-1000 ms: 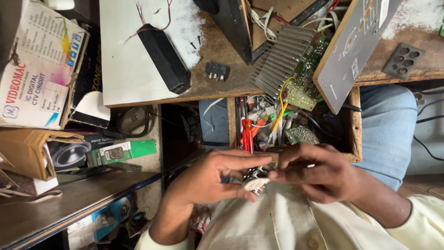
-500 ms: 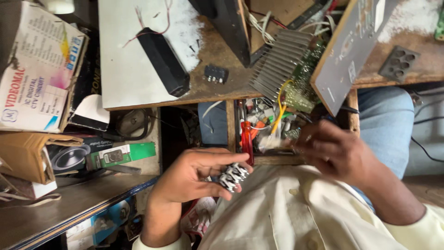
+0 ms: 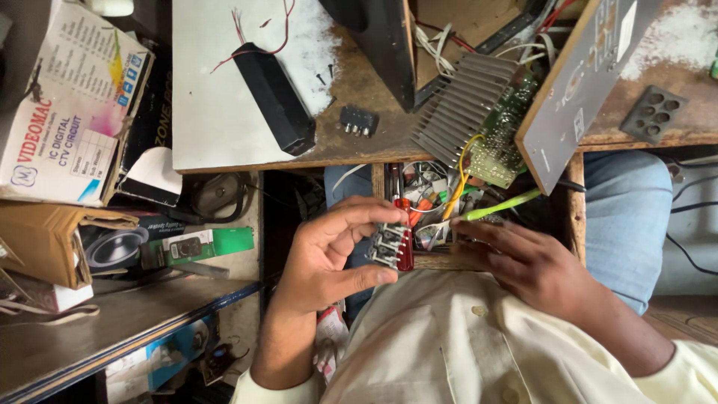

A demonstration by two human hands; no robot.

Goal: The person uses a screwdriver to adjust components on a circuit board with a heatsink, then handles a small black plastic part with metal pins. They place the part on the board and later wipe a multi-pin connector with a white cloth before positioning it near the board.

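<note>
My left hand [image 3: 329,258] pinches a small metal part with a row of shafts [image 3: 387,245] between thumb and fingertips, in front of an open wooden drawer [image 3: 574,217]. The part sits right beside a red-handled tool [image 3: 404,238] in the drawer. My right hand [image 3: 527,265] rests flat at the drawer's front edge, fingers spread over loose wires and small parts. It holds nothing. A green-handled tool [image 3: 499,206] lies just beyond its fingertips.
On the worn bench above lie a finned heat sink [image 3: 458,111] with a green circuit board [image 3: 507,131], a grey panel [image 3: 580,82], a black box with red wires [image 3: 273,97] and a small black component [image 3: 357,120]. Cardboard boxes [image 3: 67,112] and a green packet [image 3: 213,245] crowd the left shelf.
My right hand let go of the metal part, went up into the drawer, then came back to its front edge. My left hand kept the part and lifted it toward the drawer.
</note>
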